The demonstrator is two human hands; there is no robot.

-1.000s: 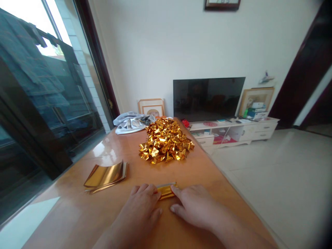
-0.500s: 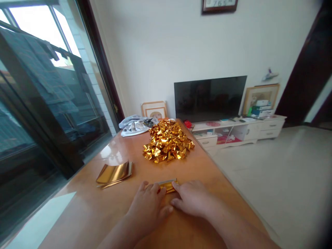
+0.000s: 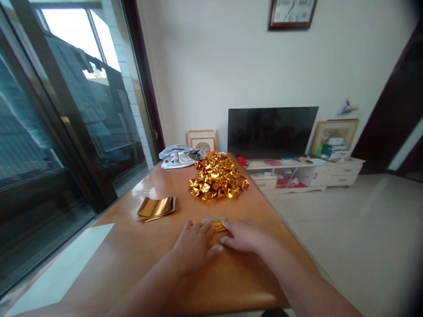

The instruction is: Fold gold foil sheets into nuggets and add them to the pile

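A small strip of folded gold foil paper [image 3: 218,226] with a pale grey edge along its far side lies flat on the wooden table [image 3: 165,273]. The fingers of my left hand [image 3: 194,244] are stretched out over its left part, thumb pointing right. At its right end, my right hand [image 3: 246,237] presses down with the index fingertip, its thumb apart and nearer to me. Beyond my hands is a heap of folded gold foil pieces [image 3: 220,176]. To the left rests a stack of flat, slightly curled gold foil sheets [image 3: 157,208].
Bundled grey-white cloth [image 3: 178,157] lies at the table's far end. A pale sheet [image 3: 66,268] covers part of the left side, near a glass sliding door [image 3: 76,110]. Past the table stand a television [image 3: 272,132] and a low white cabinet [image 3: 317,176].
The view has tilted up and shifted left, so the clock shows more. Both hands stay on the foil strip; its grey far edge now shows more fully.
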